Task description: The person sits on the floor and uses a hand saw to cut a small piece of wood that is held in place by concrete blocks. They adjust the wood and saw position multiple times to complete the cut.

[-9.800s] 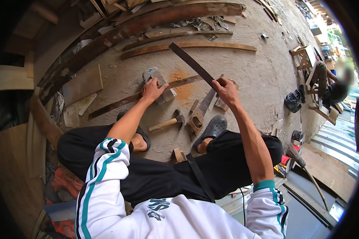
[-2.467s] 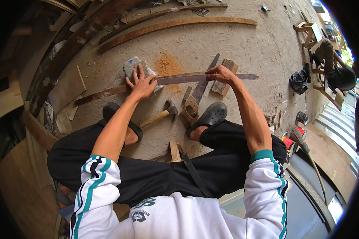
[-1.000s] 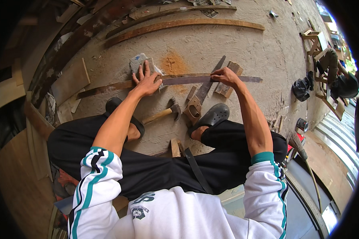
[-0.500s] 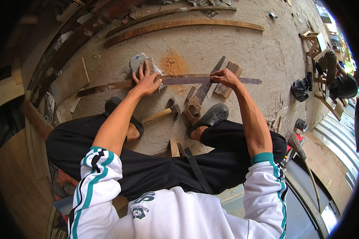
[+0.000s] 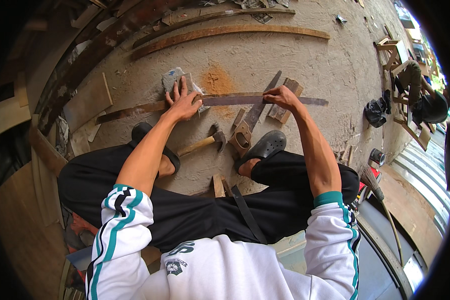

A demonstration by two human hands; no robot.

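Observation:
A long thin wooden strip [image 5: 230,101] lies crosswise in front of me, over blocks on the floor. My left hand [image 5: 185,104] rests on it with fingers spread, the fingertips reaching onto a greyish block [image 5: 172,76]. Farther right, my right hand [image 5: 284,97] pinches the strip between thumb and bent fingers. Beneath the strip beside that hand is a handsaw [image 5: 255,115] with a wooden handle, its blade pointing away from me. A wooden block [image 5: 286,107] supports the right part. Nearer my feet lies a claw hammer [image 5: 203,143] with a wooden handle.
Orange sawdust [image 5: 216,79] is heaped beyond the strip. Two long wooden strips [image 5: 225,31] lie farther off. Boards and scraps line the left side. At right are a black plastic bag [image 5: 377,109], a broom [image 5: 375,185], a can [image 5: 377,157] and another person [image 5: 422,95] beside wooden frames.

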